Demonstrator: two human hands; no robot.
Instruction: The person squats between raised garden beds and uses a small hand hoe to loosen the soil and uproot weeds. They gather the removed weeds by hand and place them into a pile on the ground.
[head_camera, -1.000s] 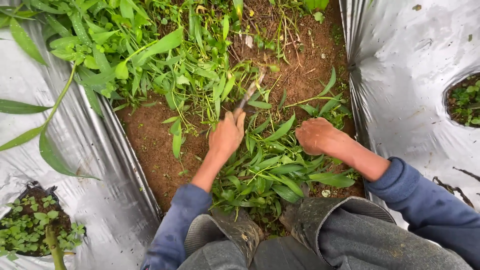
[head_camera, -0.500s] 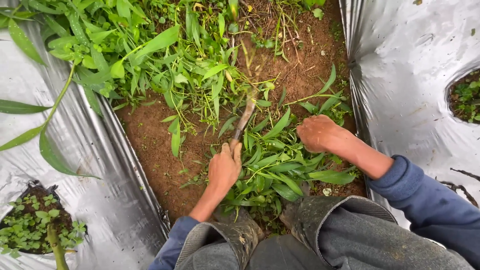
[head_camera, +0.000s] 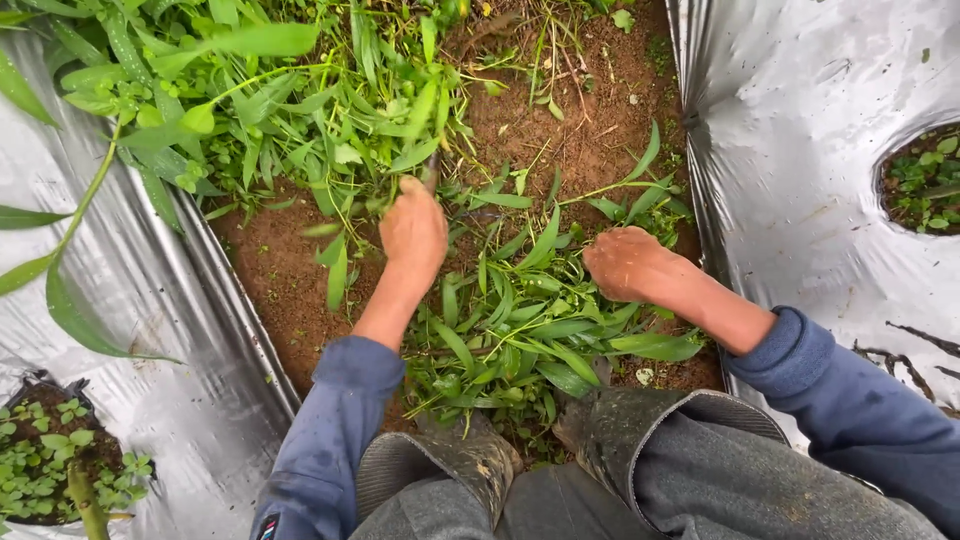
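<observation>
Where the standing green leafy weeds (head_camera: 290, 120) meet bare soil, left hand (head_camera: 412, 232) reaching far into the growth, fingers curled shut on a dark slim tool handle (head_camera: 430, 172), mostly hidden by leaves; kind of tool not clear. To the right, right hand (head_camera: 628, 262) pressed palm-down onto a loose pile of cut green long-leaved stems (head_camera: 530, 330), fingers bent into the leaves; whether clamped on any stem, cannot tell. Hands well apart, with the pile lying between them and nearer. Underneath, a strip of reddish-brown soil (head_camera: 580, 130), strewn with scattered blades and thin stalks. Near edge: two muddy dark rubber boots (head_camera: 460, 460), grey trousers (head_camera: 720, 480) and blue long sleeves (head_camera: 330, 440). Flanking the soil strip left and right, crinkled silver plastic mulch sheeting (head_camera: 800, 120). Cut into the sheeting, round planting holes: one at far right with small green seedlings (head_camera: 920, 180), another at near left with small clover-like seedlings (head_camera: 50, 470). Over the left sheeting, long arching green leaves (head_camera: 60, 300).
</observation>
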